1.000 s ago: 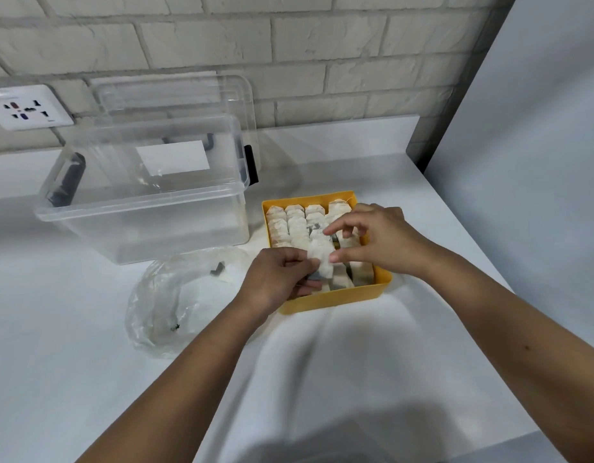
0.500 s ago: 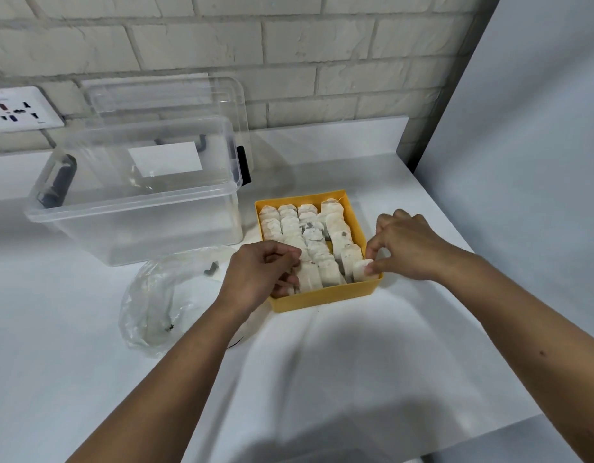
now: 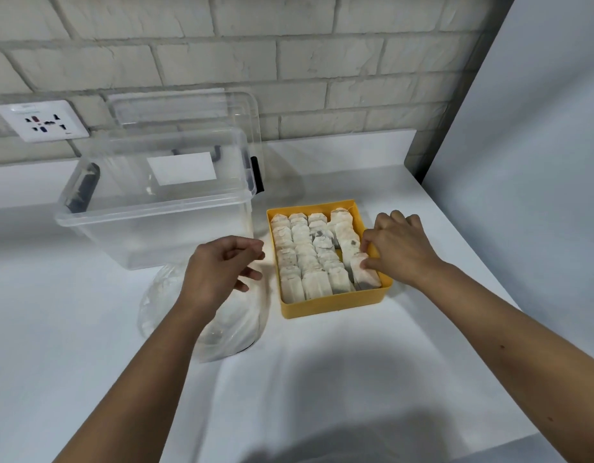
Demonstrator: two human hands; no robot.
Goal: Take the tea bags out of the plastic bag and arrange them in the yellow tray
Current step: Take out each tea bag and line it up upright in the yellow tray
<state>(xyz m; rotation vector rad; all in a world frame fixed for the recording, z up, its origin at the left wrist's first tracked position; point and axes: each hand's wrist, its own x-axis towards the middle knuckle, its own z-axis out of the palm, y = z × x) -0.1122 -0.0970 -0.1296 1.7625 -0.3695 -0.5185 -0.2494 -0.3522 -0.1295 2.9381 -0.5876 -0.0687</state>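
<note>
Plastic bag (image 3: 243, 326) partly behind left hand (image 3: 215, 266)

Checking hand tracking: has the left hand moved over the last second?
Yes. The left hand has drawn leftward off the yellow tray, now clear of its left wall, over the plastic bag.

No text can be read here. The white label (image 3: 181, 168) on the clear storage box (image 3: 155, 208), near the far left of the desk (image 3: 322, 379), looks blank. The wall socket (image 3: 42, 120) above that edge has a faint line of print along its top and a small mark at its lower right, perhaps a brand, both too blurred to read. Dark patches on the tea bags (image 3: 317, 252) in the yellow tray (image 3: 332, 304) form no letters.
</note>
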